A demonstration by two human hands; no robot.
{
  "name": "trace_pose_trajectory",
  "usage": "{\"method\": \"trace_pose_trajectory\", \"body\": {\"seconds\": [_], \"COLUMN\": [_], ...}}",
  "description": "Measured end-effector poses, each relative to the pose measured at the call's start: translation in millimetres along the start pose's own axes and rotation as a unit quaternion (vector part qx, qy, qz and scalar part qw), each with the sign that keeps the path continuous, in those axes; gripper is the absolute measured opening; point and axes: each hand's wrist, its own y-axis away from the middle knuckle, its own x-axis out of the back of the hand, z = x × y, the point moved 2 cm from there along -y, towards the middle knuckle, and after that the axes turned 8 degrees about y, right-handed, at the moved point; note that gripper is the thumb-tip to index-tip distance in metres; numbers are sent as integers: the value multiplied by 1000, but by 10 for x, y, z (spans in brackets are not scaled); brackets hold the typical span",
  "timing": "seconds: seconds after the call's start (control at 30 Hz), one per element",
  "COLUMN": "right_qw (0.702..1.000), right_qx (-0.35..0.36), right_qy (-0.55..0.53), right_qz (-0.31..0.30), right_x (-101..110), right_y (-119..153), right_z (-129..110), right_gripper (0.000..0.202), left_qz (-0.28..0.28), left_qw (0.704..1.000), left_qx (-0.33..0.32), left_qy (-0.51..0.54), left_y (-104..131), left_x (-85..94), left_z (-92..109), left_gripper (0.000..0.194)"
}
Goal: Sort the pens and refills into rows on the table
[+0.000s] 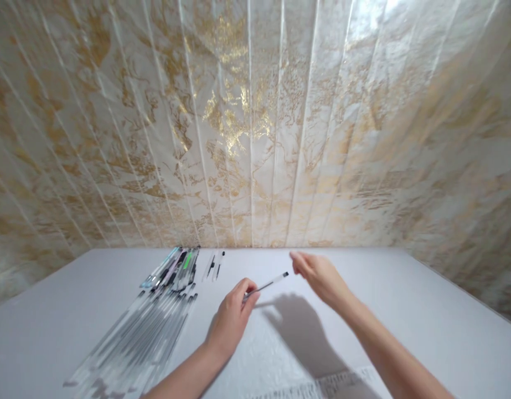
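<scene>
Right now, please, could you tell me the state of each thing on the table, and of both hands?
Left hand: closed on the held pen.
Held pen: tilted, black end outward; capped or not, unclear.
Right hand: raised, apart from the pen; grip unclear.
Clear pens: lying fanned out, blurred.
Mixed pens: lying bunched together.
Small separate items: lying beside the bunch.

The left hand (230, 320) and right hand (318, 275) are bare, with slim wrists. The left forearm (189, 370), lower centre of the frame, and right forearm (390, 344), lower right, are bare and slender, widening away from the wrists. The right hand's fingertips are blurred.
</scene>
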Motion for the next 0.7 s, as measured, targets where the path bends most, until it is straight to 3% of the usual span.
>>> {"method": "trace_pose_trajectory", "body": {"seconds": [0.1,0.2,0.33,0.57,0.7], "right_qw": [999,989,979,972,977], "right_qx": [-15,-18,-30,-7,-43], "right_qy": [-38,-139,-197,-222,-202], "right_qz": [-31,-37,-52,-80,-49], "right_x": [-243,-418,-401,-391,-407], "right_y": [77,130,143,176,173], "right_z": [31,66,101,60,110], "right_gripper": [53,49,48,48,49], "left_qz": [-8,-4,-8,-32,-12], "left_qw": [1000,1000,999,992,998], "left_qx": [8,18,32,64,41], "left_qy": [-12,-12,-14,-101,-52], "left_y": [-25,-34,-28,-58,-63], "left_x": [5,8,11,76,86], "left_z": [-22,-19,17,-51,-58], "left_gripper": [14,10,12,40,14]}}
